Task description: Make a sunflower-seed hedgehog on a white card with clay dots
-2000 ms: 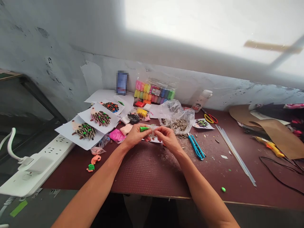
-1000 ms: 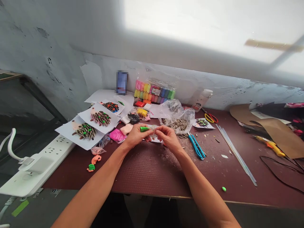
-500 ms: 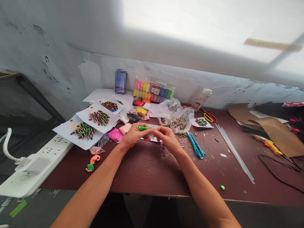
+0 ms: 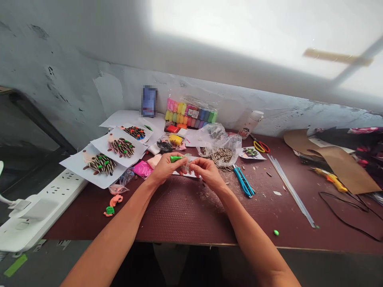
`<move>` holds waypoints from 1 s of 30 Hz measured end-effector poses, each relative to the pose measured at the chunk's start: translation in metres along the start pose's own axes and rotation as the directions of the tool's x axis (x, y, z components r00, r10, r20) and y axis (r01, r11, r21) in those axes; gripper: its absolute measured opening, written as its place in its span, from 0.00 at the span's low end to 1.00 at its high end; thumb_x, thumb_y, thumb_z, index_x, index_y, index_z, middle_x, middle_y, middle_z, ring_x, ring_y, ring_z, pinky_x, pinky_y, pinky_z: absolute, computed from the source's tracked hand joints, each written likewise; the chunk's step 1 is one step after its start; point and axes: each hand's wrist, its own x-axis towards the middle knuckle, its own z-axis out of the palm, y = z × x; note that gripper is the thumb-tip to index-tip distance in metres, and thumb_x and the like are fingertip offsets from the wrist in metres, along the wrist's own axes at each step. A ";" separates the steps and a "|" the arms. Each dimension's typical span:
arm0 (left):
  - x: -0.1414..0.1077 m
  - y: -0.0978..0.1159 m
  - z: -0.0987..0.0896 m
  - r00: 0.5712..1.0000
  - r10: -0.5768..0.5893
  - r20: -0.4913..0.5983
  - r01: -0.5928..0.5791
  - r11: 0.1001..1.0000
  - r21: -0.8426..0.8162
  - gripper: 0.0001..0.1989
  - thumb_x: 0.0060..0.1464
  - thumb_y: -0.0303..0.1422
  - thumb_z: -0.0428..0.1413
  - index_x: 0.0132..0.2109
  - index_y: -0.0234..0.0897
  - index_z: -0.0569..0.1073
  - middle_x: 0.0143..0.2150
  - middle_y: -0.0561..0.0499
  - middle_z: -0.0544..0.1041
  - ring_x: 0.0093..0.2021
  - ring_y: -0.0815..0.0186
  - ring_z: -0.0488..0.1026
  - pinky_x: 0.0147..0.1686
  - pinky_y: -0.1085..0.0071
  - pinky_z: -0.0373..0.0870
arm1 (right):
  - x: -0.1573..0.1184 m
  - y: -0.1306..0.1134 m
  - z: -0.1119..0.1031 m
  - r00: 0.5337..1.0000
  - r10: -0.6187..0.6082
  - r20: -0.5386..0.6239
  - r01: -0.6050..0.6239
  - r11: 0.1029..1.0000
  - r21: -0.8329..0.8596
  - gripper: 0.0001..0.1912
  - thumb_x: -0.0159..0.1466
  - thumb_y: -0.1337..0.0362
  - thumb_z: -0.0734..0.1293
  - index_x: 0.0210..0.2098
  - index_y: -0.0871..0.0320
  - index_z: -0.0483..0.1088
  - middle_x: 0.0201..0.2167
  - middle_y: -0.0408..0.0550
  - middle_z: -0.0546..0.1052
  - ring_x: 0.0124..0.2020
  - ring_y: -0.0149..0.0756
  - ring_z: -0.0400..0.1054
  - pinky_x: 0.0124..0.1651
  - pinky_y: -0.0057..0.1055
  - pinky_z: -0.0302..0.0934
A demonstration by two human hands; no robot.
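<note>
My left hand [image 4: 163, 169] pinches a piece of bright green modelling clay [image 4: 176, 158] between thumb and fingers. It sticks out toward my right hand [image 4: 208, 171], whose fingertips grip a small clear plastic wrapper [image 4: 188, 162] joined to the clay. The hands nearly touch above a white paper sheet [image 4: 182, 173]. Just behind them lies a clear bag of striped sunflower seeds [image 4: 223, 153]. The far end of the clay is hidden by the wrapper and my fingers.
To the left lie paper sheets with seed-and-clay hedgehogs [image 4: 100, 165]. A blue utility knife [image 4: 243, 182] lies right of my hands. Packs of coloured clay [image 4: 190, 113] stand by the wall. A white power strip [image 4: 44, 203] runs along the brown table's [image 4: 179, 219] left edge.
My hands keep the same hold on the clay and wrapper. The whole scene has drifted slightly left in the picture as the head view shifted.
</note>
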 end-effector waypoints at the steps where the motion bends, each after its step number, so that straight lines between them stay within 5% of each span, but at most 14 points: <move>1: 0.000 0.000 0.000 1.000 -0.002 -0.004 0.002 1.000 -0.005 0.24 0.44 0.50 0.69 0.34 0.33 0.75 0.24 0.52 0.77 0.23 0.67 0.75 0.24 0.73 0.73 | 0.001 0.001 0.000 1.000 -0.010 0.001 0.010 1.000 0.001 0.23 0.52 0.44 0.76 0.28 0.58 0.73 0.24 0.42 0.74 0.22 0.26 0.58 0.25 0.25 0.53; 30: -0.001 0.002 -0.001 0.995 0.084 -0.056 -0.080 0.995 0.060 0.29 0.45 0.43 0.70 0.49 0.34 0.71 0.27 0.57 0.74 0.21 0.71 0.71 0.21 0.75 0.68 | 0.002 0.003 0.002 0.997 -0.055 -0.047 0.054 0.998 -0.019 0.24 0.56 0.41 0.72 0.28 0.57 0.71 0.21 0.40 0.71 0.21 0.27 0.62 0.25 0.26 0.57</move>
